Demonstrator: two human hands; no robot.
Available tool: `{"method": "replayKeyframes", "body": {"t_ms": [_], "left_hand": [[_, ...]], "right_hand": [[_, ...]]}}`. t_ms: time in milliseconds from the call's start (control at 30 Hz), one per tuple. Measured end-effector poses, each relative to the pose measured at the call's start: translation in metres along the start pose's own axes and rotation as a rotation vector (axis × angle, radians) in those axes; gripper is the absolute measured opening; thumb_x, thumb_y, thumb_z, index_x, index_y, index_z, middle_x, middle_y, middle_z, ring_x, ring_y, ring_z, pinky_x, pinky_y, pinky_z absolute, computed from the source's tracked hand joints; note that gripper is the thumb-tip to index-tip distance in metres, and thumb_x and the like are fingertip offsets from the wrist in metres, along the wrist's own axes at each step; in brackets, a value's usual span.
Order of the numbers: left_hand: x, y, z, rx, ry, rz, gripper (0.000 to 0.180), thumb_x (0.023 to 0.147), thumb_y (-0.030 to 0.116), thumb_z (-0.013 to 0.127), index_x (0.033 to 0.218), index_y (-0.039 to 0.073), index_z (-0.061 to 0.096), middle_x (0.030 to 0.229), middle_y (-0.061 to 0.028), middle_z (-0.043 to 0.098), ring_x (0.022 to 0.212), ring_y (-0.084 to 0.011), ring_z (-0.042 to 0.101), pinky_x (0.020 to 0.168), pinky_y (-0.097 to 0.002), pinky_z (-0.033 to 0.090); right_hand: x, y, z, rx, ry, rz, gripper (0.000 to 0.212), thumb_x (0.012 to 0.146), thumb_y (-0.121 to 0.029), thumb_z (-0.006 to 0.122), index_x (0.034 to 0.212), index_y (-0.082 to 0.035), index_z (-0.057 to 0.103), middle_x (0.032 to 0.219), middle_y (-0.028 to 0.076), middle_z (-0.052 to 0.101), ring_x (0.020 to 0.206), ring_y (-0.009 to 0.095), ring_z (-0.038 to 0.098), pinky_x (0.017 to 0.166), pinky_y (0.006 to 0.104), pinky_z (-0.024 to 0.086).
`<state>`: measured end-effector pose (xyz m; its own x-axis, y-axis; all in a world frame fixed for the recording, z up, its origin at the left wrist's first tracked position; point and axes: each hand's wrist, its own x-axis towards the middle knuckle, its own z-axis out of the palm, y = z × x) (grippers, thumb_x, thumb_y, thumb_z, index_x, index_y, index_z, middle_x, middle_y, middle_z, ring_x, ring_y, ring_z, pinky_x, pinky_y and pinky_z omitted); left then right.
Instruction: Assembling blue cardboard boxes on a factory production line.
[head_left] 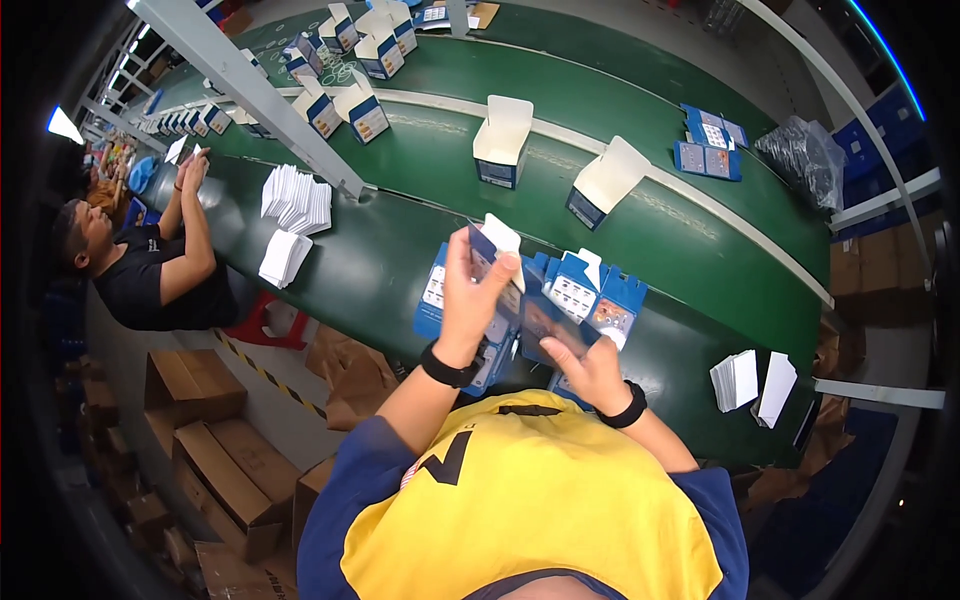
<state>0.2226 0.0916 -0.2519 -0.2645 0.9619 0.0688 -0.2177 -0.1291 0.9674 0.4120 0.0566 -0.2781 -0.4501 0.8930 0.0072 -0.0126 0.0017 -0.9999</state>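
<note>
My left hand (pixel 470 295) is raised above the near edge of the green conveyor (pixel 700 255), gripping a small blue and white carton (pixel 496 250) with its white flap up. My right hand (pixel 590 368) is lower and to the right, holding the carton's bottom part (pixel 545 322). Just beyond my hands lies a pile of flat blue cartons (pixel 590 295) with white flaps. Both wrists wear black bands.
Opened blue and white boxes (pixel 500 145) ride the belt beyond a white divider line. White card stacks (pixel 745 380) lie to my right, more white stacks (pixel 293 200) to the left. Another person (pixel 150 260) works at the left. Brown cardboard boxes (pixel 220 450) stand on the floor.
</note>
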Motion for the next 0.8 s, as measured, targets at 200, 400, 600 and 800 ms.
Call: {"method": "replayKeyframes", "body": {"t_ms": [200, 400, 600, 800], "left_hand": [[-0.016, -0.004, 0.023, -0.041, -0.303, -0.093, 0.071, 0.081, 0.029, 0.068, 0.132, -0.003, 0.029, 0.126, -0.0136, 0.045, 0.114, -0.0182, 0.045, 0.095, -0.0298, 0.036], [-0.063, -0.016, 0.047, -0.209, -0.753, -0.244, 0.093, 0.078, 0.032, 0.07, 0.141, -0.001, 0.011, 0.137, -0.0155, 0.032, 0.127, -0.0239, 0.032, 0.104, -0.0329, 0.025], [-0.06, -0.035, 0.038, 0.142, -0.763, -0.21, 0.102, 0.07, 0.024, 0.075, 0.142, 0.001, 0.006, 0.142, -0.0186, 0.024, 0.13, -0.0284, 0.028, 0.108, -0.0404, 0.02], [-0.02, -0.01, 0.036, 0.608, -0.709, 0.594, 0.103, 0.062, 0.014, 0.077, 0.14, 0.004, 0.011, 0.133, -0.0211, 0.032, 0.124, -0.0364, 0.034, 0.106, -0.0519, 0.02]], "right_hand": [[-0.025, -0.002, 0.0, 0.172, 0.186, -0.021, 0.1, 0.071, -0.031, 0.077, 0.143, -0.006, 0.013, 0.125, 0.012, 0.048, 0.104, 0.02, 0.052, 0.093, 0.0295, 0.039], [0.007, 0.01, -0.027, 0.275, 0.427, -0.221, 0.137, 0.051, -0.045, 0.086, 0.142, -0.008, -0.01, 0.136, 0.017, 0.031, 0.118, 0.026, 0.041, 0.099, 0.0359, 0.032], [-0.003, -0.014, -0.038, 0.336, 0.502, -0.239, 0.142, 0.044, -0.047, 0.087, 0.143, -0.006, -0.006, 0.136, 0.016, 0.031, 0.125, 0.026, 0.034, 0.104, 0.035, 0.026], [-0.019, -0.036, -0.048, 0.322, 0.212, -0.209, 0.129, 0.041, -0.046, 0.089, 0.14, -0.003, 0.018, 0.135, 0.014, 0.034, 0.126, 0.024, 0.034, 0.104, 0.0351, 0.026]]}}
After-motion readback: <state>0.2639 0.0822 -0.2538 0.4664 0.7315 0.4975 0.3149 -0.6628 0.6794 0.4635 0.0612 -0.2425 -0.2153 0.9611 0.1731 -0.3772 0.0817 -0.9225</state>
